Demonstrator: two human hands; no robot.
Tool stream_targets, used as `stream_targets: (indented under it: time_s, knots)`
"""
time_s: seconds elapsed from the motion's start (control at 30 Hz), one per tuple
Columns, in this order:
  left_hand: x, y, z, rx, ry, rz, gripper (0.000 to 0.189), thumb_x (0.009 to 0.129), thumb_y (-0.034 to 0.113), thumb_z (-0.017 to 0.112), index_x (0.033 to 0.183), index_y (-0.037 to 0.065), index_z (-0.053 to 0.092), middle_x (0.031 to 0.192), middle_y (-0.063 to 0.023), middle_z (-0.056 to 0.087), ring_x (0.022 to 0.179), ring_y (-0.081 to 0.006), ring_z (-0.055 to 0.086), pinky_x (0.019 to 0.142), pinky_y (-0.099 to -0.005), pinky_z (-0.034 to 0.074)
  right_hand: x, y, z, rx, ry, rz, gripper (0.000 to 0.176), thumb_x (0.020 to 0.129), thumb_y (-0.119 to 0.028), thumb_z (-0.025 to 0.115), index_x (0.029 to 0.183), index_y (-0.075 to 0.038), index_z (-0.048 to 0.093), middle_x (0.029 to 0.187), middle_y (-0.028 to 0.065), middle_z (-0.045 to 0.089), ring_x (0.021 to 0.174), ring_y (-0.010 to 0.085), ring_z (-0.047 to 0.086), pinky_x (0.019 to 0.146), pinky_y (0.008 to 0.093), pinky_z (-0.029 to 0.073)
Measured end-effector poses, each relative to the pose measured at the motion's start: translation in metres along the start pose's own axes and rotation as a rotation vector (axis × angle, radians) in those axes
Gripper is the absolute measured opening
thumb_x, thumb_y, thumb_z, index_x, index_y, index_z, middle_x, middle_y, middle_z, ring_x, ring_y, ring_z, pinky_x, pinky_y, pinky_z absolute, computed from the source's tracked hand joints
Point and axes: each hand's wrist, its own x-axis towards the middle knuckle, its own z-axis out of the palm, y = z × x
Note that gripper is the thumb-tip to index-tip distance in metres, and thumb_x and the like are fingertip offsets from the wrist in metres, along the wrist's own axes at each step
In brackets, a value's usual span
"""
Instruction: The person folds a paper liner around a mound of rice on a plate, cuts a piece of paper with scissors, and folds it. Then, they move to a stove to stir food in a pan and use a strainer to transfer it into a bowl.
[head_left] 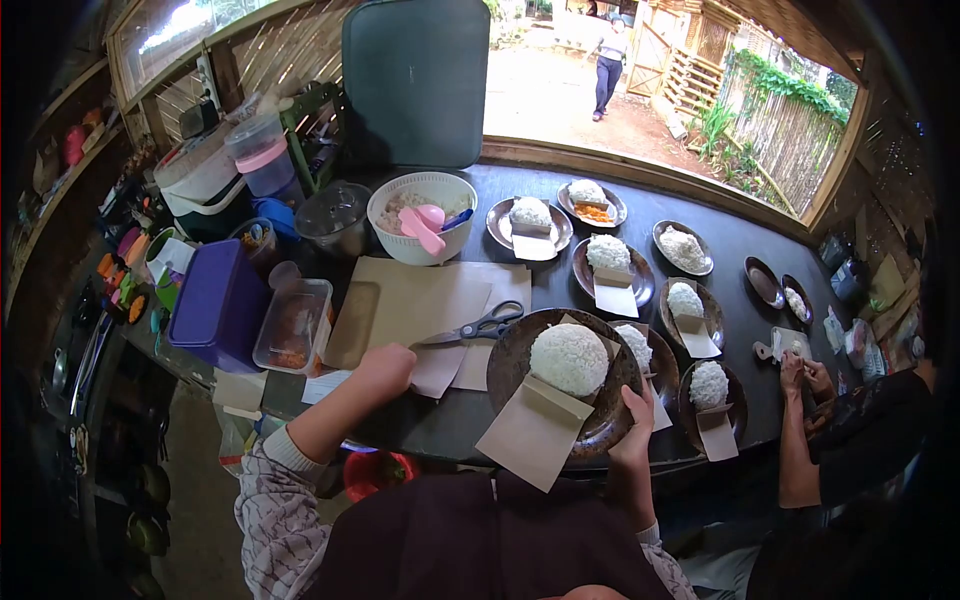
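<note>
My right hand grips the right rim of a dark round plate, thumb on top, tilted slightly toward me. On that plate sit a mound of white rice and a folded piece of brown paper that hangs over the front rim. My left hand is closed above the brown paper sheets; what is in it, if anything, is hidden. Just left of it stands a clear plastic tub with orange food at the bottom. Scissors lie on the sheets between my hands.
Several more plates with rice mounds, such as one plate, stand across the dark table. A white rice basket holds pink spoons. A purple box stands left. At right, a co-worker's hands work over a board. Someone walks outside.
</note>
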Motion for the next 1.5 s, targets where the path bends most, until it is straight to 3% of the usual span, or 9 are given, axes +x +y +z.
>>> stream_targets:
  time_s: [0.43, 0.53, 0.6, 0.7, 0.8, 0.93, 1.1, 1.3, 1.5]
  knots:
    - [0.018, -0.008, -0.008, -0.067, -0.078, -0.126, 0.012, 0.064, 0.007, 0.056, 0.074, 0.001, 0.059, 0.079, -0.0182, 0.061, 0.076, -0.0344, 0.059, 0.069, -0.0403, 0.048, 0.001, 0.001, -0.001, -0.006, -0.002, -0.007, 0.043, 0.079, -0.01, 0.048, 0.119, 0.004, 0.042, 0.11, 0.0135, 0.052, 0.099, 0.0227, 0.053, 0.086, 0.0325, 0.043]
    - [0.009, 0.009, -0.036, -0.343, 0.01, -0.056, 0.014, 0.067, 0.008, 0.058, 0.078, 0.0, 0.06, 0.075, -0.0149, 0.062, 0.073, -0.0292, 0.061, 0.068, -0.0361, 0.048, 0.001, 0.001, 0.001, -0.005, -0.019, -0.013, 0.044, 0.078, -0.011, 0.048, 0.119, 0.004, 0.042, 0.11, 0.0134, 0.053, 0.099, 0.0226, 0.053, 0.085, 0.0323, 0.043]
    - [0.003, 0.031, -0.05, -0.747, 0.131, 0.12, 0.017, 0.075, 0.01, 0.061, 0.088, 0.0, 0.059, 0.077, -0.0067, 0.06, 0.07, -0.0128, 0.057, 0.065, -0.0256, 0.046, 0.002, 0.003, -0.002, 0.0, -0.012, 0.0, 0.044, 0.078, -0.011, 0.048, 0.119, 0.004, 0.042, 0.109, 0.0134, 0.053, 0.099, 0.0225, 0.053, 0.085, 0.0323, 0.043]
    - [0.006, 0.047, -0.04, -0.921, 0.255, 0.211, 0.014, 0.083, 0.01, 0.055, 0.092, -0.001, 0.058, 0.081, -0.0024, 0.059, 0.074, -0.0087, 0.054, 0.067, -0.0235, 0.044, 0.003, 0.004, 0.001, 0.004, -0.005, -0.002, 0.044, 0.078, -0.011, 0.049, 0.119, 0.004, 0.042, 0.109, 0.0133, 0.053, 0.098, 0.0223, 0.053, 0.085, 0.0321, 0.043]
    - [0.018, 0.053, -0.022, -1.197, 0.31, 0.187, 0.013, 0.086, 0.011, 0.053, 0.091, 0.0, 0.058, 0.083, -0.0016, 0.058, 0.076, -0.0074, 0.051, 0.069, -0.022, 0.042, 0.004, 0.003, 0.002, 0.006, -0.003, -0.01, 0.044, 0.078, -0.011, 0.049, 0.119, 0.004, 0.042, 0.108, 0.0133, 0.053, 0.098, 0.0222, 0.053, 0.085, 0.0319, 0.043]
    - [0.025, 0.059, -0.019, -1.299, 0.342, 0.111, 0.014, 0.086, 0.014, 0.054, 0.09, 0.001, 0.057, 0.079, -0.0005, 0.056, 0.074, -0.0059, 0.049, 0.067, -0.0204, 0.04, 0.004, 0.0, 0.004, -0.008, 0.005, -0.016, 0.044, 0.078, -0.011, 0.049, 0.119, 0.004, 0.042, 0.109, 0.0132, 0.053, 0.099, 0.0221, 0.053, 0.086, 0.0318, 0.042]
    - [0.032, 0.061, -0.009, -1.531, 0.269, 0.106, 0.024, 0.09, 0.021, 0.045, 0.074, 0.005, 0.051, 0.071, 0.002, 0.049, 0.065, -0.0055, 0.044, 0.06, -0.0192, 0.036, 0.004, -0.001, 0.007, -0.004, 0.032, -0.022, 0.044, 0.078, -0.011, 0.049, 0.119, 0.004, 0.042, 0.109, 0.0129, 0.053, 0.098, 0.0219, 0.054, 0.085, 0.0319, 0.043]
    - [0.038, 0.063, 0.001, -1.543, 0.067, 0.205, 0.031, 0.093, 0.03, 0.039, 0.075, 0.006, 0.048, 0.062, 0.0043, 0.042, 0.056, -0.0041, 0.038, 0.052, -0.0202, 0.032, 0.004, -0.001, 0.005, -0.014, 0.013, -0.025, 0.043, 0.079, -0.011, 0.049, 0.119, 0.003, 0.042, 0.108, 0.0125, 0.053, 0.098, 0.0216, 0.053, 0.085, 0.0316, 0.042]
    - [0.045, 0.081, 0.006, -1.59, 0.205, 0.101, 0.027, 0.09, 0.028, 0.047, 0.072, 0.007, 0.049, 0.061, 0.0054, 0.044, 0.056, -0.0033, 0.038, 0.051, -0.0192, 0.032, 0.004, -0.003, 0.01, -0.004, 0.006, -0.027, 0.043, 0.079, -0.011, 0.049, 0.119, 0.004, 0.042, 0.109, 0.0125, 0.053, 0.099, 0.0217, 0.053, 0.086, 0.0317, 0.042]
